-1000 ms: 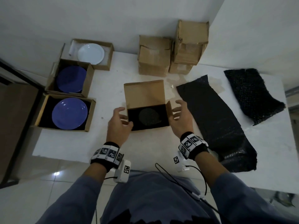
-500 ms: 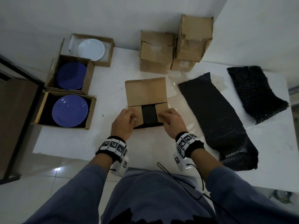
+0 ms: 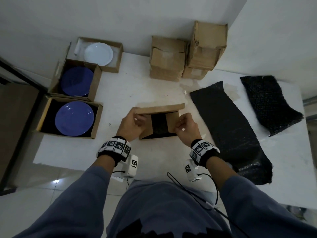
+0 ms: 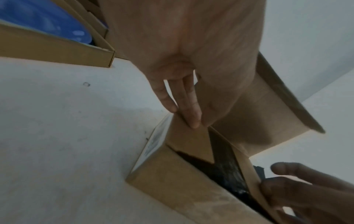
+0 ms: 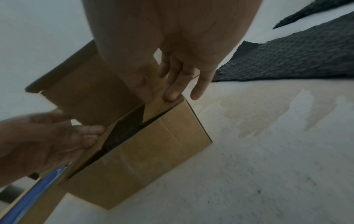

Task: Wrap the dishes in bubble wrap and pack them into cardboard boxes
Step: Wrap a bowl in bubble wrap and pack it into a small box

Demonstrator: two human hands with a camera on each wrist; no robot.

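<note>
A small cardboard box (image 3: 155, 135) stands mid-table with a dish wrapped in black bubble wrap (image 3: 158, 124) showing in the gap between its two side flaps. My left hand (image 3: 139, 121) presses the left flap (image 4: 185, 141) down with straight fingers (image 4: 189, 109). On the other side my right hand (image 3: 180, 124) holds down the right flap (image 3: 172, 121), fingers (image 5: 174, 84) on its folded edge. The back lid (image 3: 159, 109) leans forward over the opening. Neither hand holds anything else.
Three open boxes at the left hold two blue plates (image 3: 74, 118) (image 3: 77, 81) and a white plate (image 3: 98, 54). Closed boxes (image 3: 167, 57) (image 3: 207, 43) are stacked at the back. Two black bubble wrap sheets (image 3: 228, 121) (image 3: 269, 103) lie to the right.
Both hands closed in from the box's sides and folded the two side flaps inward over the wrapped dish. The back lid has tipped forward from upright.
</note>
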